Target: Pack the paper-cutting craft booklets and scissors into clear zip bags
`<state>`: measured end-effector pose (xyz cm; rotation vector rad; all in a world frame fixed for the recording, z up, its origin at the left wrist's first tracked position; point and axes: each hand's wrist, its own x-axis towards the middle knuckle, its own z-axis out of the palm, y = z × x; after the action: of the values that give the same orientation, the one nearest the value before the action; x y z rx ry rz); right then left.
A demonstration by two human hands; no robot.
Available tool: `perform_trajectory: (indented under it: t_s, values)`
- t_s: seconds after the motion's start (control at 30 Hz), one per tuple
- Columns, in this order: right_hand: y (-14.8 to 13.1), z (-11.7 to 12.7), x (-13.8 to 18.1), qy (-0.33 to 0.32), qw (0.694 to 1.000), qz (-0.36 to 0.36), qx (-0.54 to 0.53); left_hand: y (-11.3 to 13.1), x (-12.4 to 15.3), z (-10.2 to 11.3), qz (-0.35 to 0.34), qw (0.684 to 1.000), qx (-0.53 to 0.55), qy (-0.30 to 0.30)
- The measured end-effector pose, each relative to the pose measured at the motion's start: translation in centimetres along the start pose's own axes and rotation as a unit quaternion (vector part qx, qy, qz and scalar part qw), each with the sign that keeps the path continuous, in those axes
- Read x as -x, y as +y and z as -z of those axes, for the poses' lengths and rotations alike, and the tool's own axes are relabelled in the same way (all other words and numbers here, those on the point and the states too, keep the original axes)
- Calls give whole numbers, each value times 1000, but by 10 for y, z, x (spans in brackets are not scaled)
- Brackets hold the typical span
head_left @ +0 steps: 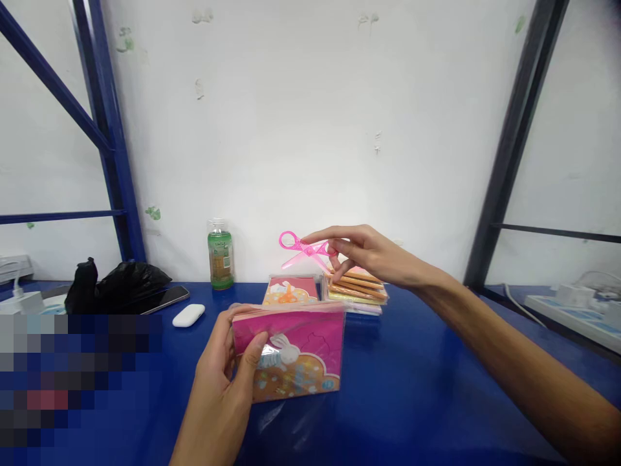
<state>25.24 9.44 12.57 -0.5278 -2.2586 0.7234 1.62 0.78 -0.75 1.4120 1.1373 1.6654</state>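
My left hand [226, 375] grips a pink and orange paper packet [310, 343] by its left side, thumb across the front. The packet is in clear plastic film and shows a white rabbit. Behind and above it, my right hand [361, 249] pinches pink plastic scissors [308, 249], their blades spread apart and pointing down. Beyond the packet lies a red booklet [291, 290] with an orange shape on it, partly hidden. To its right, under my right hand, sits a stack of wrapped packets [356, 288].
A bottle of green liquid [220, 255] stands near the wall. On the left of the blue table [412, 388] are a white earphone case [189, 315], a phone [165, 299] and a black plastic bag [130, 278]. Power strips [577, 317] lie at the right edge, beyond a dark post [514, 142].
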Motion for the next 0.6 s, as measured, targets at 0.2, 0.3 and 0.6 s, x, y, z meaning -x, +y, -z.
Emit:
perform_trajectory:
  t_s: [0.2,0.3,0.6]
  values:
    - [3,-1,-2,7,1000,-9,-11,0,-1,-1,-1,1000,6,4]
    - [4,0,-2,-3,1000,-1,-16,0,0,-1,7,1000,16,5]
    - [0,-7,1,60,953,128,266,3,1,-2,18,1000,23,-6]
